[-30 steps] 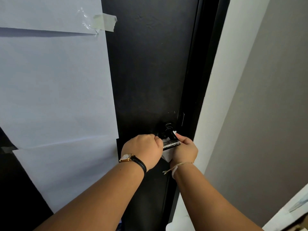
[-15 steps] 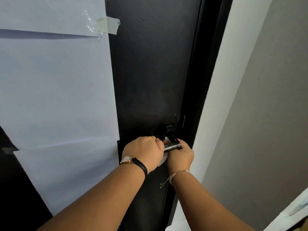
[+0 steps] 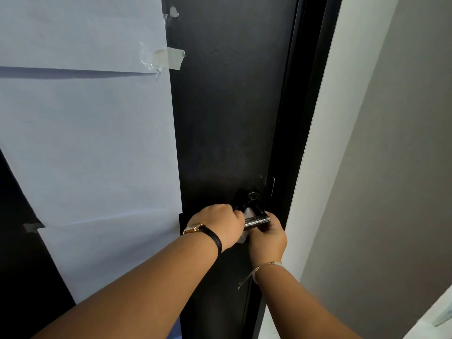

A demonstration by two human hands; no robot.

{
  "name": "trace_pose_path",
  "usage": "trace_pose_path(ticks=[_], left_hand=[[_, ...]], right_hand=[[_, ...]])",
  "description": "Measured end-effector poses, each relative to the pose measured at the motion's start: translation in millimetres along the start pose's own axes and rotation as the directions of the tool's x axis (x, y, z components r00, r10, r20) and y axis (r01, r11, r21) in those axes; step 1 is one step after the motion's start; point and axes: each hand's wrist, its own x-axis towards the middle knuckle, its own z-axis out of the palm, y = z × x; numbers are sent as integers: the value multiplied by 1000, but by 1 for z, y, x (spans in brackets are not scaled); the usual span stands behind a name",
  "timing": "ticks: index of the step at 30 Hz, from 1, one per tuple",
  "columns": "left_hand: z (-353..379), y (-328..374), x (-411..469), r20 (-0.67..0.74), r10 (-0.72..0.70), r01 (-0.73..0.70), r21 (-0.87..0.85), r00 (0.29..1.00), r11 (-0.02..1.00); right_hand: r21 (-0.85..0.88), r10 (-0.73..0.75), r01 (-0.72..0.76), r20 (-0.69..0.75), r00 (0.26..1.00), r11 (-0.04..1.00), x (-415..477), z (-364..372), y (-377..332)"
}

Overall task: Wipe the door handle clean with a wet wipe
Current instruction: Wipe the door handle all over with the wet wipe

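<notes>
At a black door, both hands close in on the handle, the nearer forearms framing the work from below. The left hand, a watch strapped at its wrist, is curled into a fist over the inner length of the lever — its fingers are pressed shut around the bar. The right hand, with a thin bracelet on its wrist, cups the handle's free end from underneath, fingers folded around it, holding the wipe against the metal; how much of the wipe it grips is hidden. A white corner of the wipe shows just above the bar between the two hands, and another scrap hangs just below them.

Beyond the grip sits the round base of the handle, and past that the door's edge and a pale wall. To the left of the fist, sheets of paper are taped over the door.

The risks look modest but real — downward pressure from both fists could push the lever and release the latch, swinging the door. The loose scrap below could slide free if the right hand relaxes, and a bunched wipe may skip the underside and the neck by the base. The metal end appears scuffed or worn; rubbing hard there might snag and tear the wipe.
</notes>
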Motion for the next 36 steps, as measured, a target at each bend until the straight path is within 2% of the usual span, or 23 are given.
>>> trace_pose_path(ticks=[4,7,9,12,14,15,18,21,26,27,32,36], left_hand=[[-18,15,1,270,-117,158,-135,956,978],[-32,16,5,511,-204,299,-109,835,948],[-33,17,13,551,-214,274,-28,807,961],[-36,30,16,546,-146,102,111,825,989],[-34,36,20,502,-101,-15,222,859,975],[-33,38,19,448,-91,-22,241,889,970],[-20,33,27,289,-95,52,152,953,987],[-14,29,31,219,-150,128,112,964,985],[-11,30,35,120,-180,178,24,976,984],[-11,30,35,101,-181,183,-5,978,983],[-7,32,37,52,-221,224,-59,974,973],[-2,34,42,102,-281,287,-52,954,956]], right_hand=[[2,22,-22,-44,999,1000,2,4,-6],[-2,36,-36,-95,995,999,5,6,-6],[-23,27,-29,-90,996,999,6,6,-6],[-73,-2,-1,-43,999,997,7,7,-7],[-107,-22,19,-29,999,994,9,6,-8],[-138,-39,36,-15,999,990,10,4,-9],[-222,-84,99,77,994,970,14,-6,-10],[-260,-150,181,135,980,948,16,-20,-14],[-46,-164,167,58,985,985,19,-28,-33],[-47,-171,173,55,984,984,19,-26,-38],[-349,-234,263,125,964,899,21,-4,-52],[-450,-260,279,106,960,848,22,0,-52]])
